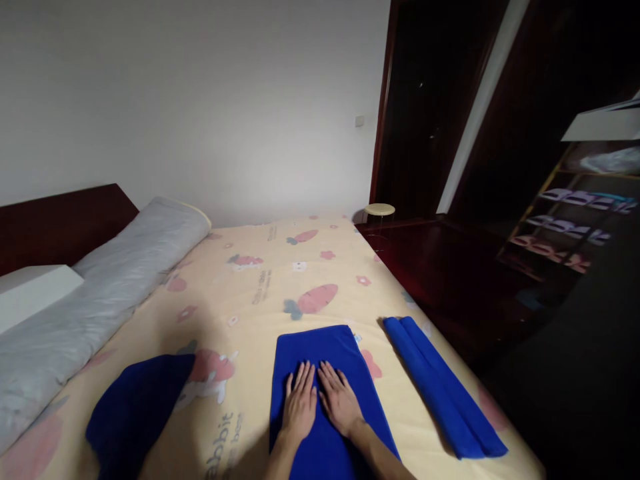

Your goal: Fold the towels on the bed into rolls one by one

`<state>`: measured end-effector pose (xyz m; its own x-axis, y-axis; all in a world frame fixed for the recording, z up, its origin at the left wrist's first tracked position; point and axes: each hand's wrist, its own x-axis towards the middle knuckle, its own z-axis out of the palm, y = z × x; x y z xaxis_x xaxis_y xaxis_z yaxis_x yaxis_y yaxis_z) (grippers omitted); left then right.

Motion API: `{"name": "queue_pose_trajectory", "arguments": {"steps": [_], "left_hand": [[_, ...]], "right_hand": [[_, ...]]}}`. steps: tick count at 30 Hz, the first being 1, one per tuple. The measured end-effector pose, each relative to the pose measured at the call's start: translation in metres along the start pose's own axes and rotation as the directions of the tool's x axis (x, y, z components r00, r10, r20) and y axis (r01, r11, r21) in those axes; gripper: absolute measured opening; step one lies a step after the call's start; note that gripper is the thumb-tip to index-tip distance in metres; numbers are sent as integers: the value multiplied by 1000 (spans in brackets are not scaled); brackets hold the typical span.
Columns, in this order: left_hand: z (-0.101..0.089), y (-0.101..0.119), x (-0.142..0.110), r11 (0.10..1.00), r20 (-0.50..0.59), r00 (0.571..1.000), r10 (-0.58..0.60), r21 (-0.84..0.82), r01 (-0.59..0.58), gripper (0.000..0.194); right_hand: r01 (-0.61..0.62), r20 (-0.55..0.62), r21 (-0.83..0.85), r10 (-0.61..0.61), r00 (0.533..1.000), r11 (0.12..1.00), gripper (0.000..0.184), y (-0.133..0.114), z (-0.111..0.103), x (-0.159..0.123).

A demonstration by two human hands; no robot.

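Observation:
A blue towel (320, 343) lies flat as a long rectangle on the bed, its near end cut off by the bottom of the view. My left hand (301, 402) rests palm down on it, fingers stretched forward. Beside it, my right hand (340, 399) also presses flat on the cloth, fingers extended and slightly apart. Neither hand grips anything. To the right lies another blue towel (445, 387), rolled in from both sides into a double roll. A crumpled blue cloth (143, 410) sits at the left, partly in shadow.
The bed (270, 293) has a cream sheet printed with carrots and rabbits. A long grey pillow (135, 260) and a white box (37, 290) are at the left. Past the bed's right edge stand a round stool (380, 210) and a shoe rack (575, 207) holding several slippers.

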<state>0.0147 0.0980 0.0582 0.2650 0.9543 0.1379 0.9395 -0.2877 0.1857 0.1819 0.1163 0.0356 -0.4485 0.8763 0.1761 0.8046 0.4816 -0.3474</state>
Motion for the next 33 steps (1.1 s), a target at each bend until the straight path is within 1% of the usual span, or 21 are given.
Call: {"name": "queue_pose_trajectory", "arguments": {"steps": [3,6,8,10,12,14,16,18,20,22,23,25,27,28,30,31,33], "left_hand": [[9,5,11,999,29,999,33,-12,-32,54],[10,-6,17,1000,27,1000,12,22,-13,53],[5,-20,19,997,15,999,-32,64,31,53],[0,-37,22,989,17,994,-112,98,110,52],[-4,-53,24,973,22,979,-202,123,198,51],[-6,-68,25,954,19,964,-266,145,261,51],[-8,-79,25,942,7,955,-297,168,291,51],[-8,-83,25,936,-20,955,-297,190,296,50],[-9,-78,26,930,-83,953,-292,209,303,50],[-9,-65,31,939,-134,958,-253,206,277,52],[-8,-56,35,952,-138,967,-214,192,239,53],[-3,-37,43,984,-96,990,-99,140,112,54],[4,-20,52,997,-32,999,13,73,-11,57],[7,-14,56,998,-8,999,42,44,-41,58],[12,-11,63,999,21,999,47,7,-47,58],[12,-12,65,1000,30,999,31,1,-31,57],[9,-21,70,1000,43,999,-23,15,22,54]], "right_hand": [[36,54,40,-38,998,999,55,-8,3,11],[59,45,45,-61,997,997,54,4,0,17],[3,19,28,-4,1000,1000,53,19,-6,20],[-98,7,-3,98,995,995,55,39,-14,23],[-189,1,-36,189,982,981,58,61,-21,26],[-256,-15,-59,256,967,965,59,82,-27,26],[-299,-39,-74,297,954,951,60,100,-30,24],[-312,-71,-86,307,949,946,60,109,-30,23],[-317,-120,-88,306,944,944,60,105,-27,24],[-285,-145,-75,272,951,956,59,89,-23,28],[-239,-133,-61,229,964,969,58,78,-20,31],[-91,-59,-18,89,994,996,54,51,-13,38],[26,23,40,-27,999,999,54,28,-8,46],[52,55,63,-55,997,997,55,19,-6,49],[59,94,90,-67,993,994,57,12,-6,56],[53,101,93,-63,993,994,57,13,-7,58],[27,101,77,-35,994,997,56,23,-14,62]]}}
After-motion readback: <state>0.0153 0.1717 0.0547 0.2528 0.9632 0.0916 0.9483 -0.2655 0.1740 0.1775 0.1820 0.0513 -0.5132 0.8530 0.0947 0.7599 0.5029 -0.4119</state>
